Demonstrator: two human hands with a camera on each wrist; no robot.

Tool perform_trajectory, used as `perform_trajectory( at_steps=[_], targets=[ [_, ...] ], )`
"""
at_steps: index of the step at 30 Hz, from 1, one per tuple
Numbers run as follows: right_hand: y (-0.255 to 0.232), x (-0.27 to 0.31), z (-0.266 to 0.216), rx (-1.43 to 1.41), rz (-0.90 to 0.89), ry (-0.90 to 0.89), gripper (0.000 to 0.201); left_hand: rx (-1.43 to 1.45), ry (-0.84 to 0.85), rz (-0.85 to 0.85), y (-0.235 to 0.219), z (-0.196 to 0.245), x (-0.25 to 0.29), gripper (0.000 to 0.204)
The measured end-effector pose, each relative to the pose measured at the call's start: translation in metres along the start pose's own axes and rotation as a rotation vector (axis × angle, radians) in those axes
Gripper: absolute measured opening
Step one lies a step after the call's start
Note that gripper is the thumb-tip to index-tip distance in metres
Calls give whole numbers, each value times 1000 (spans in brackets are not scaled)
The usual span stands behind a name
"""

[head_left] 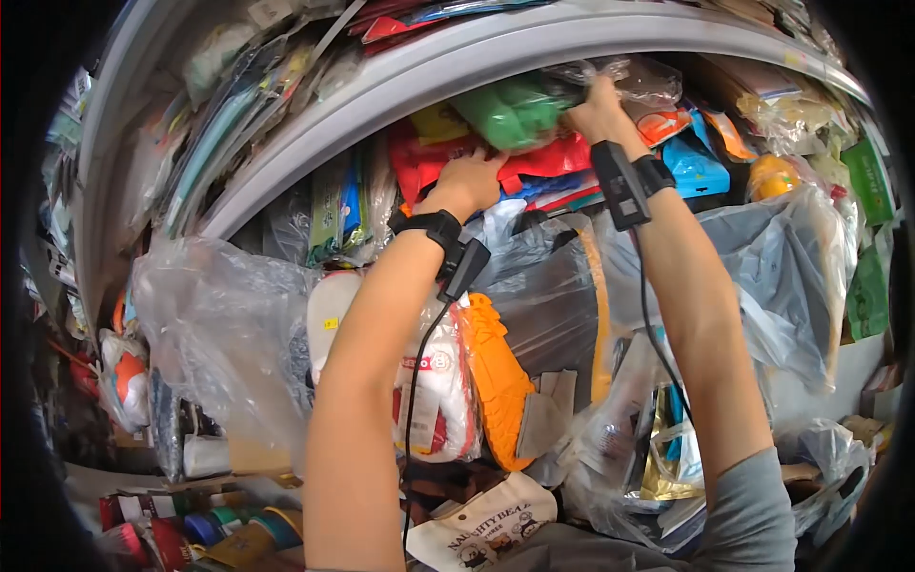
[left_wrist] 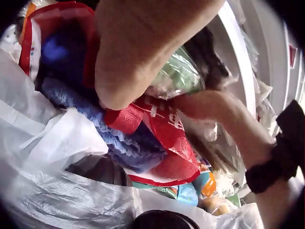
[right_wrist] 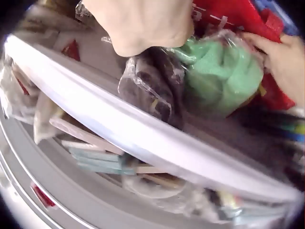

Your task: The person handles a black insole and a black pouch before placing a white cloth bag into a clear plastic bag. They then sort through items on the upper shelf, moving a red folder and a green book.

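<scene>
The green bundle is looking like fuzzy, matt cloth wrapped in thin clear film that is catching glossy glints. Beneath it the red bag is showing a coarse woven weave — plastic-like, slightly shiny. The blue knit is appearing soft and ribbed. The shelf edge is reading as smooth, painted metal — pale and satin.

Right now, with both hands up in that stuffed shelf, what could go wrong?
The left hand presses on red packages while the right hand grips a clear bag beside the green bundle, all crammed under the grey shelf edge. Pulling one might drag its neighbours out, so the pile could tumble. The thin plastic might tear. The wrist cable hangs near loose bags and could snag.
</scene>
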State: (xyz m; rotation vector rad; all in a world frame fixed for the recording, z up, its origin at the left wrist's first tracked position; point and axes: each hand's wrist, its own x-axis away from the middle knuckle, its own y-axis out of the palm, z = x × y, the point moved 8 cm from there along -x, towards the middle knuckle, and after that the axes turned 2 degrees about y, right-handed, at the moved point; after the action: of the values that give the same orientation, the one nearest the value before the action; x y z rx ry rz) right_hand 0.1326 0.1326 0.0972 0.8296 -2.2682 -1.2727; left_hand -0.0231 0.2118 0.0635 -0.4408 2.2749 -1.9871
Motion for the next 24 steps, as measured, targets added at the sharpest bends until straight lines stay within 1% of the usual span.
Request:
perform_trajectory(
  at_steps=[1, 2, 3, 4, 5, 6, 7, 8, 9, 10, 12, 13, 14, 15, 16, 17, 18, 19, 20, 21, 22, 23, 24],
  targets=[
    [15, 7, 16, -210, 66, 111, 36, 38, -24, -81, 1, 1, 0, 72],
    [3, -37, 35, -161, -5, 47, 36, 76, -49, -161, 1, 1, 2, 72],
    [13, -31, 41, -92, 18, -25, 36, 85, 5, -82, 4, 0, -1, 74],
    [23, -29, 55, -21, 42, -94, 38, 83, -1, -84, 16, -9, -5, 74],
    [27, -38, 61, 53, 112, -244, 40, 299, 48, -26, 24, -13, -9, 72],
    [26, -36, 74, 2, 278, -162, 42, 514, 98, 34, 32, -18, -14, 71],
    [21, -35, 86, -50, 444, -81, 44, 512, 95, 30, 45, -27, -19, 71],
    [26, -33, 92, -52, 443, -81, 44, 375, 79, 72, 53, -39, -24, 62],
    [24, -39, 100, 26, 421, -142, 50, 239, 63, 115, 54, -45, -26, 54],
    [18, -50, 112, 104, 399, -203, 58, 360, 46, 120, 15, -23, 1, 47],
    [6, -68, 134, 259, 351, -330, 72, 249, 115, 70, -1, -13, 11, 42],
    [5, -73, 139, 333, 327, -393, 80, 332, -7, -20, -6, -13, 18, 42],
    [12, -75, 138, 406, 300, -457, 88, 301, -30, -28, -13, -10, 17, 42],
    [22, -57, 129, 357, 290, -297, 90, 274, -58, -35, -16, -8, 15, 41],
    [26, -36, 119, 311, 284, -136, 93, 144, -70, -226, -3, -8, 4, 48],
    [27, -47, 121, 329, 165, -127, 84, 145, -68, -225, -2, -8, 4, 48],
    [25, -53, 123, 295, 78, -19, 81, 103, -28, -129, -4, -6, 1, 56],
    [34, -39, 118, 263, -7, 90, 78, 66, 12, -33, -11, -1, 2, 65],
    [31, -22, 106, 420, 9, 186, 55, 61, 49, -42, -13, 1, 4, 83],
    [42, 15, 83, 454, 33, 207, 51, 65, 47, -38, -16, 3, 7, 83],
    [48, 39, 70, 487, 55, 231, 47, 74, 33, 15, -21, 4, 13, 83],
    [41, 38, 64, 529, 31, 268, 43, 80, 18, 68, -28, 4, 21, 82],
    [37, 39, 56, 572, -16, 270, 43, 73, 0, 51, -32, 5, 29, 83]
  ],
)
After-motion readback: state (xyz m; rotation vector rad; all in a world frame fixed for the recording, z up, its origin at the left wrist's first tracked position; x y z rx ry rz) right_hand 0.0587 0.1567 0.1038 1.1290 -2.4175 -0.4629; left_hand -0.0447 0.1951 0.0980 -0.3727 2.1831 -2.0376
